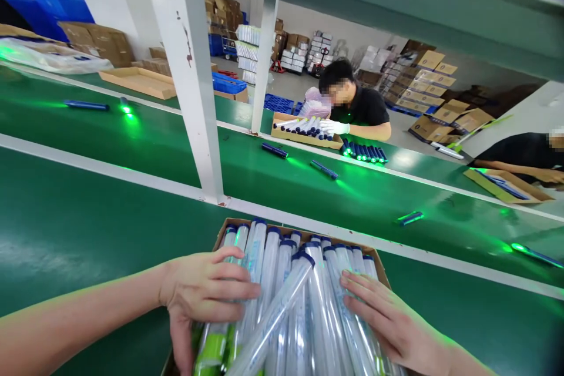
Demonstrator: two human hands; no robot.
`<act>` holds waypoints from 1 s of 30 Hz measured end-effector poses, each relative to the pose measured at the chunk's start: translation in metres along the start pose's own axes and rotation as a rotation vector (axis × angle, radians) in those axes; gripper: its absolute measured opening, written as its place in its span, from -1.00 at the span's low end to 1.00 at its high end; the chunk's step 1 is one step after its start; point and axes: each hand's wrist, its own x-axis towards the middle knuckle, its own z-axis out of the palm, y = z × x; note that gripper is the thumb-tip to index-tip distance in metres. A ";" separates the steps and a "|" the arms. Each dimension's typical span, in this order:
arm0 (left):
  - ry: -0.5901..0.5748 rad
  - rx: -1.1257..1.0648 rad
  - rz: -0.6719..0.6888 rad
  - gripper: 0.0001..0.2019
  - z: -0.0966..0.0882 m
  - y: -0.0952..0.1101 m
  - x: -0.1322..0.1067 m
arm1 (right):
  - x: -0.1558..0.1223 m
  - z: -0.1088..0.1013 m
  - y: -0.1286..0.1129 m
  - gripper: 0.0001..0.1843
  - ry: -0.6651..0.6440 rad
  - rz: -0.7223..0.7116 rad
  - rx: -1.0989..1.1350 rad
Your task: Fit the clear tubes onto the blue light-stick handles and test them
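Observation:
In front of me a cardboard box [385,273] is packed with long clear plastic tubes [268,247] with dark blue caps; bright green shows at some lower ends. One tube [282,299] lies slantwise on top of the others. Across the tubes on the left side rests my left hand [211,288], its fingers stretched out and its thumb lower down near the box's side. My right hand [388,317] lies on the tubes at the right, fingers extended and close together. Neither hand is wrapped around a single tube.
Beyond a white rail [308,223], dark blue light sticks [324,169] with green glow lie on a green belt [247,182]. A white post [185,70] rises at left. Across, a gloved person [361,100] handles another box of tubes [304,129]; another person [524,153] sits right.

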 end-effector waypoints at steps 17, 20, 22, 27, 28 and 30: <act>-0.399 -0.239 -0.393 0.22 -0.008 0.063 0.136 | 0.064 0.023 -0.140 0.13 0.057 0.329 -0.025; -0.389 -0.180 -0.588 0.11 0.006 0.059 0.155 | 0.077 0.026 -0.143 -0.05 0.131 0.422 0.034; -0.320 -0.099 -0.765 -0.09 0.008 0.054 0.152 | 0.083 0.030 -0.144 -0.17 0.178 0.461 0.081; 0.063 0.285 -1.342 -0.34 0.000 0.050 0.112 | 0.083 0.030 -0.156 -0.41 0.247 0.499 0.153; 0.060 0.277 -1.464 -0.35 0.001 0.050 0.103 | 0.080 0.028 -0.159 -0.40 0.256 0.505 0.169; -0.020 0.173 -1.617 -0.36 0.006 0.052 0.090 | 0.076 0.026 -0.164 -0.26 0.257 0.502 0.195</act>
